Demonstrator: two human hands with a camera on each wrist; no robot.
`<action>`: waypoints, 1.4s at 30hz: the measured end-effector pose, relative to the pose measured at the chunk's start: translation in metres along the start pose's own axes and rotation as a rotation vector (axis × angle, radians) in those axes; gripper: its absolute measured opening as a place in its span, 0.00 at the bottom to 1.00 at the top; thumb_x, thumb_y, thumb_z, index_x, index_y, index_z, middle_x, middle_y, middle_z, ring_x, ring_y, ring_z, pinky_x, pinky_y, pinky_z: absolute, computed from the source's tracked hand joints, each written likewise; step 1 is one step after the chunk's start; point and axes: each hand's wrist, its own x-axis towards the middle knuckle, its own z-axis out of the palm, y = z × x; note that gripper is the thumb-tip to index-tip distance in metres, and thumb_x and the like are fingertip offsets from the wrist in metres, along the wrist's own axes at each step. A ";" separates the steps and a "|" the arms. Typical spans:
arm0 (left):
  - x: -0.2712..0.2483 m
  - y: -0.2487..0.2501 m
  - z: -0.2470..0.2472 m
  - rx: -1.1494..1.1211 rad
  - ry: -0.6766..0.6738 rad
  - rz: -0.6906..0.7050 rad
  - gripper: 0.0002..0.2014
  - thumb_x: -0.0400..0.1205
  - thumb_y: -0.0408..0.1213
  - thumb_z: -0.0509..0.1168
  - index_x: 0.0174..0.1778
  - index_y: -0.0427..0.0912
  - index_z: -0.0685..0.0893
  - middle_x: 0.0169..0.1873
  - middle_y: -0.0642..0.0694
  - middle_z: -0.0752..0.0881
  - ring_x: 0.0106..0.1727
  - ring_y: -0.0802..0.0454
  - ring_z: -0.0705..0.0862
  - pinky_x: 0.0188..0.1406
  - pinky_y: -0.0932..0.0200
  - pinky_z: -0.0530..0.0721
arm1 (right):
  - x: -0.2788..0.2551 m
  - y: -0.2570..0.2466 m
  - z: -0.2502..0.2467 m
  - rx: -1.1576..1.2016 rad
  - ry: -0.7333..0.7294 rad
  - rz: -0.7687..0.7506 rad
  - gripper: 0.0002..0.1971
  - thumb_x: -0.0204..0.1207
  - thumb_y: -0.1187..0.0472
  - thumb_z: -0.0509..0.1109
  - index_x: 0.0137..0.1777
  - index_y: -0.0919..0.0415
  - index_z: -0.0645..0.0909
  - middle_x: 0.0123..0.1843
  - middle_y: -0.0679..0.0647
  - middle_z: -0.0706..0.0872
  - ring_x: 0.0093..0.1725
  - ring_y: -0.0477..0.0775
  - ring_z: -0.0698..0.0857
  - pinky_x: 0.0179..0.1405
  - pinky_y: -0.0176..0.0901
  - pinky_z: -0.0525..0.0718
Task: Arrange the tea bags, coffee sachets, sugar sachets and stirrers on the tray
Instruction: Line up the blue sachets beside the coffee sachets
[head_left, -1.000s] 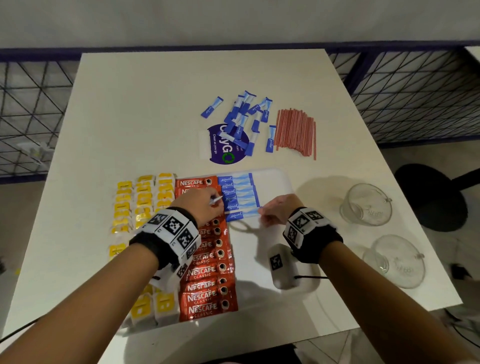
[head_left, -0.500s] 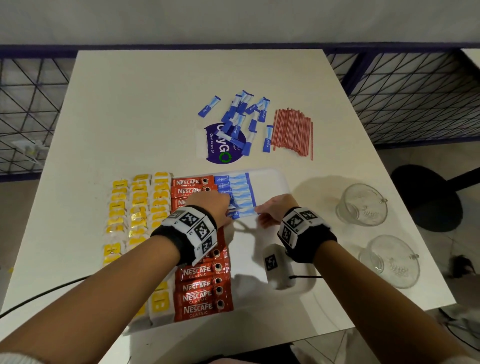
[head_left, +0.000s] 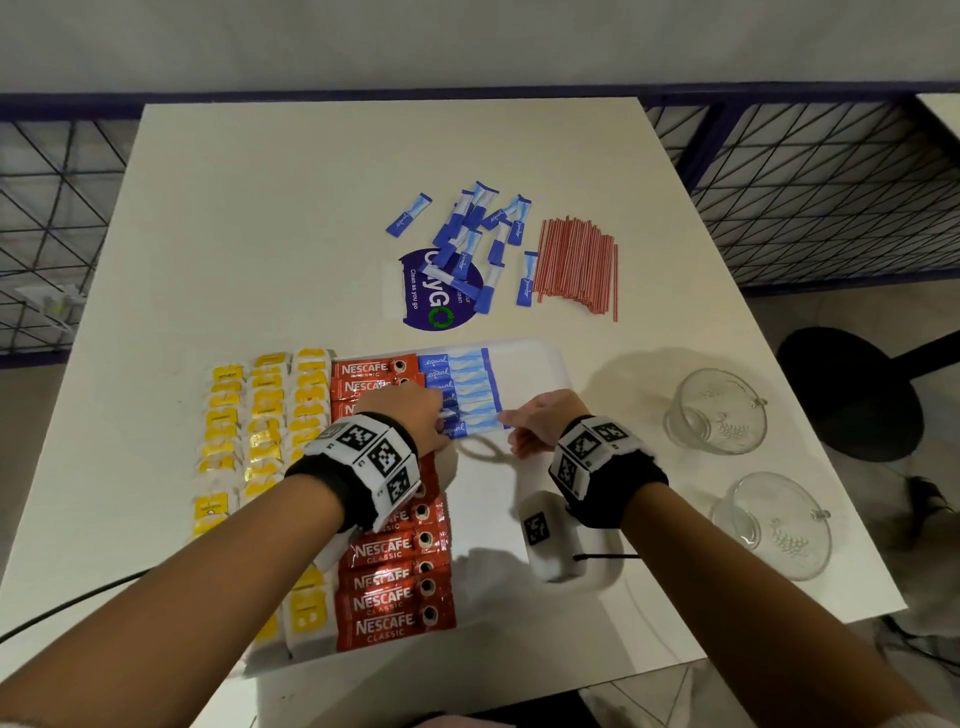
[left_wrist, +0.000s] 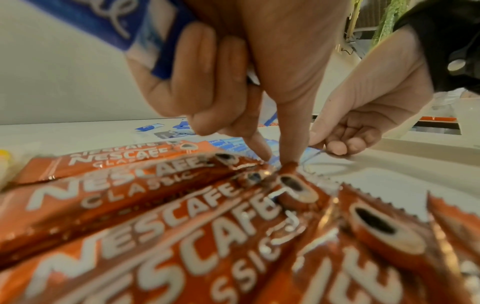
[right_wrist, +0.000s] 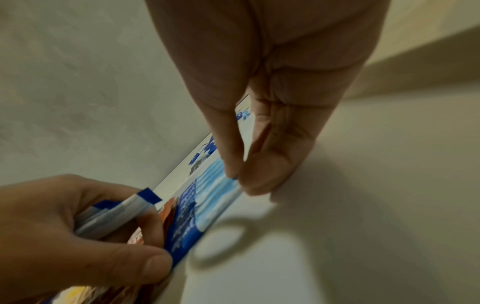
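- Fingers (right_wrist: 262, 174) of right hand (head_left: 540, 423) are pinching the end of the nearest sugar sachet (head_left: 470, 427); left hand (head_left: 410, 415) is pressing its other end with index and thumb tips while the curled fingers are gripping spare sachets (right_wrist: 114, 216).
- Tray (head_left: 535, 364) is lying under both hands: tea bags (head_left: 265, 415) left of the fingers, coffee sachets (head_left: 395, 597) under the left wrist, sugar row just beyond the fingertips.
- Judged step: laying the sugar row; next calls for aligning another sachet nearer.
- Loose sugar pile (head_left: 467, 239) and stirrers (head_left: 576, 265) are waiting well beyond the fingers, off tray.
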 end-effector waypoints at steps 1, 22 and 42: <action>0.000 -0.001 -0.001 -0.017 0.000 0.003 0.15 0.82 0.50 0.61 0.58 0.44 0.76 0.55 0.45 0.82 0.55 0.48 0.81 0.47 0.58 0.76 | 0.000 -0.001 -0.001 -0.012 -0.007 -0.009 0.12 0.74 0.66 0.72 0.32 0.68 0.77 0.28 0.62 0.81 0.28 0.57 0.80 0.52 0.54 0.84; -0.031 -0.016 -0.012 -0.856 -0.190 0.094 0.20 0.81 0.51 0.60 0.48 0.35 0.84 0.17 0.52 0.74 0.14 0.61 0.68 0.15 0.72 0.66 | -0.035 -0.032 -0.011 -0.246 -0.228 -0.488 0.07 0.70 0.66 0.75 0.34 0.58 0.80 0.31 0.54 0.84 0.29 0.46 0.83 0.49 0.56 0.84; -0.043 -0.023 -0.002 -1.068 0.065 0.046 0.08 0.76 0.33 0.70 0.49 0.46 0.84 0.36 0.55 0.84 0.34 0.68 0.82 0.43 0.70 0.79 | -0.026 -0.002 -0.021 -0.045 -0.188 -0.364 0.09 0.70 0.74 0.73 0.38 0.59 0.83 0.30 0.55 0.85 0.24 0.43 0.83 0.35 0.29 0.84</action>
